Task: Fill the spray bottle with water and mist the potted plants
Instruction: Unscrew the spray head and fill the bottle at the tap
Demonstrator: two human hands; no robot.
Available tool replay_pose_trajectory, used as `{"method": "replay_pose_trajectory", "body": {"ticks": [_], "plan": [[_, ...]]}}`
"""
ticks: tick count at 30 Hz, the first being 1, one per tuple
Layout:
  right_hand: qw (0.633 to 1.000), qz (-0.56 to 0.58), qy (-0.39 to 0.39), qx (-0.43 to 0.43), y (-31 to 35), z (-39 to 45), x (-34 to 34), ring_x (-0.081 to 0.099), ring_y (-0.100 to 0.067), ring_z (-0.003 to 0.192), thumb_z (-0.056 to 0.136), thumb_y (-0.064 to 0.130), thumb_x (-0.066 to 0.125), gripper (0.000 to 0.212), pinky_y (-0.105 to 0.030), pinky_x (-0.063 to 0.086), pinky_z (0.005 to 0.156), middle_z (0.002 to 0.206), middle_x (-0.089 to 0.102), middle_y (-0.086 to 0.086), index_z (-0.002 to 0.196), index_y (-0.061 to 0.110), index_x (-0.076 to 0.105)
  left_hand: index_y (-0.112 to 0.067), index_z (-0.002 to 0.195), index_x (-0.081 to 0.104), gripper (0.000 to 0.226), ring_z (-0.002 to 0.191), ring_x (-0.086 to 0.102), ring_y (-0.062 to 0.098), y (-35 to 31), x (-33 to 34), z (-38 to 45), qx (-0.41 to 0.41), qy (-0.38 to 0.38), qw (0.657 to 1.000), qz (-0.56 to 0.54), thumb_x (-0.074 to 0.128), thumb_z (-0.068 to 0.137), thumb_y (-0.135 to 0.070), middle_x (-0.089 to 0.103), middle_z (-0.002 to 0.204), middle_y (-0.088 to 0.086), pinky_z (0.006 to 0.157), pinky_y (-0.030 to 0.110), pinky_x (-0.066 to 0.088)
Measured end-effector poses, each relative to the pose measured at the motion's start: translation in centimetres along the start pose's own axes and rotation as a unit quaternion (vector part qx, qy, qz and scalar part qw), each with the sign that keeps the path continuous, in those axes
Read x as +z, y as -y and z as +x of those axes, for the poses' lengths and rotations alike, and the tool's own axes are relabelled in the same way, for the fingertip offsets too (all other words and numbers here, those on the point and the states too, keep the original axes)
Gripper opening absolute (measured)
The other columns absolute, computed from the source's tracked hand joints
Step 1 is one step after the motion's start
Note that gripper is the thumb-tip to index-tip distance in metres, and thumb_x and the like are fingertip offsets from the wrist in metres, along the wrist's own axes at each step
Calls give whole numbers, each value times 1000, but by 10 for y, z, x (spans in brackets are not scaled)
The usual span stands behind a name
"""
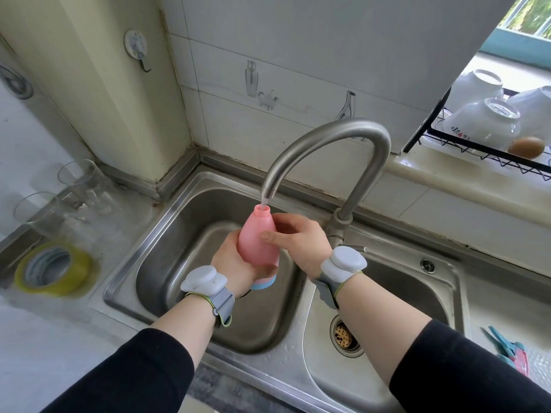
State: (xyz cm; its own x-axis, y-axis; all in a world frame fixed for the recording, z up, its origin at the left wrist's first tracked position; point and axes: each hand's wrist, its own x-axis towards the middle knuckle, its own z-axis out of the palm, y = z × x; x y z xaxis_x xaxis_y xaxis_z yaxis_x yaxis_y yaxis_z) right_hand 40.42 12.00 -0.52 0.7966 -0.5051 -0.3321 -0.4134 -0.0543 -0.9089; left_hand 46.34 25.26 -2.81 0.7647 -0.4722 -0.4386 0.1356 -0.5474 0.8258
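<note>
Spray bottle, pink with a blue base, was held tilted over the left basin of the sink, open neck right under the faucet spout. Spray head was off and not in view. A thin stream of water ran from the spout into the neck.

Left hand gripped the lower body from behind and below, fingers wrapped round it. Right hand held the upper body, thumb across the front and fingers curled behind. Both had a firm hold; neither was free for the faucet lever, which stuck out behind the right wrist.

Fill level couldn't be read; the plastic was opaque.

Judgement on doing this step well:
- keep the neck centred under the stream; the opening was narrow, and any drift would send water down the outside
- bring the bottle closer to upright as it fills, or the tilt will spill it early
- judge the level by weight or by watching the neck
- leave room for the dip tube
- free the right hand for the lever and let the left carry the bottle

No potted plants in view, so misting was still ahead.
</note>
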Motion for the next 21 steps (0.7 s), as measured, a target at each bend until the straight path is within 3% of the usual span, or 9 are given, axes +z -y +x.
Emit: {"method": "replay_pose_trajectory", "body": {"ticks": [10, 14, 19, 21], "plan": [[998, 54, -31, 11, -8, -1, -7, 65, -11, 102, 70, 16, 81, 46, -36, 50, 98, 107, 71, 4, 114, 18, 67, -26, 120, 50, 73, 88, 63, 14, -2, 1, -4, -1, -4, 1000, -4, 87, 58, -21, 65, 103, -4, 59, 20, 43], [996, 71, -43, 14, -11, -1, -11, 66, -11, 100, 70, 14, 80, 43, -36, 49, 99, 104, 72, 5, 111, 20, 69, -27, 119, 48, 70, 80, 59, 6, -7, 0, -6, -6, -4, 1000, -1, 85, 60, -20, 62, 98, -8, 55, 18, 40], [995, 77, -55, 33, -18, -1, -16, 67, -12, 99, 59, 31, 75, 36, -38, 50, 98, 100, 73, 8, 95, 32, 71, -25, 123, 49, 73, 88, 60, 18, -7, 0, -8, -8, -11, 1000, -2, 85, 60, -20, 63, 104, -3, 55, 16, 38], [993, 81, -71, 45, -23, 0, -18, 69, -16, 96, 67, 26, 73, 23, -40, 51, 97, 96, 74, 7, 89, 33, 71, -25, 124, 49, 75, 89, 60, 19, -8, 0, -8, -3, -15, 1000, 3, 86, 60, -22, 63, 106, -3, 53, 15, 37]]}}
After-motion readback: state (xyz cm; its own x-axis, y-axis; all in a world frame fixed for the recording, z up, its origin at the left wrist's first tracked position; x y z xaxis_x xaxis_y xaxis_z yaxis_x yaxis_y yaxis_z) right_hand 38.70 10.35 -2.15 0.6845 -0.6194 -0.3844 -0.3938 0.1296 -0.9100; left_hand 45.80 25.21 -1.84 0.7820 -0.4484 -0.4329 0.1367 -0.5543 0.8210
